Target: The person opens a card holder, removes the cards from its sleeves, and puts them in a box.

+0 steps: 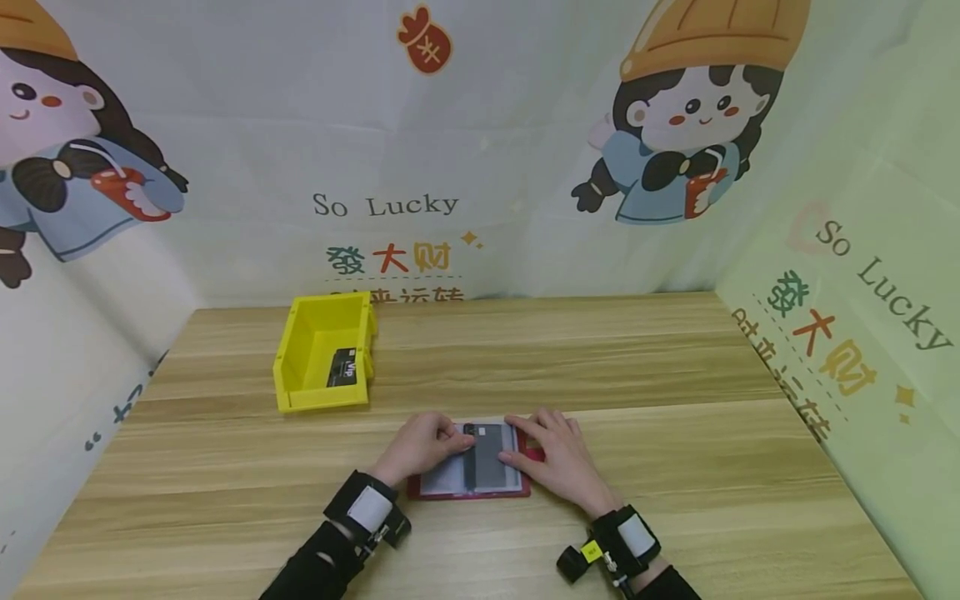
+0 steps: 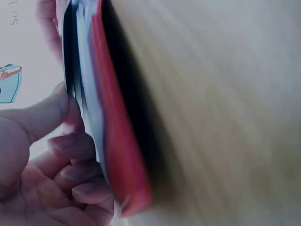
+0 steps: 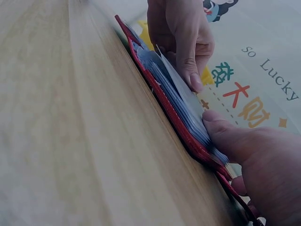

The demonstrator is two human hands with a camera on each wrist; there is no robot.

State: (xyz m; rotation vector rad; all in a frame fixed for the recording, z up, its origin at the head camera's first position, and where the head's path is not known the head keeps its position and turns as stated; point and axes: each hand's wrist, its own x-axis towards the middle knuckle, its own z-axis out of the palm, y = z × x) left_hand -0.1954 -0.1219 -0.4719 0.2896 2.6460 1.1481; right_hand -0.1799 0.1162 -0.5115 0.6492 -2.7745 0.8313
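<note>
A red card holder (image 1: pixel 468 497) with clear plastic sleeves lies spread on the table. One dark card (image 1: pixel 491 457) sits mostly under a sleeve, and a black strip of it shows uncovered along its left side. My left hand (image 1: pixel 422 444) pinches that left side between thumb and forefinger, its other fingers curled against the holder's edge in the left wrist view. At the right edge, my right hand (image 1: pixel 558 458) holds the card holder, thumb pressing on the sleeves and fingers beside the cover. Seen from the right wrist, the upper sleeve (image 3: pixel 181 87) lifts off the stack of sleeves.
A yellow bin (image 1: pixel 303 350) stands behind and to the left on the wooden table (image 1: pixel 637 358), a black card marked Vip (image 1: pixel 342 367) inside it. Printed cloth (image 1: pixel 525 167) hangs behind the table and along both sides.
</note>
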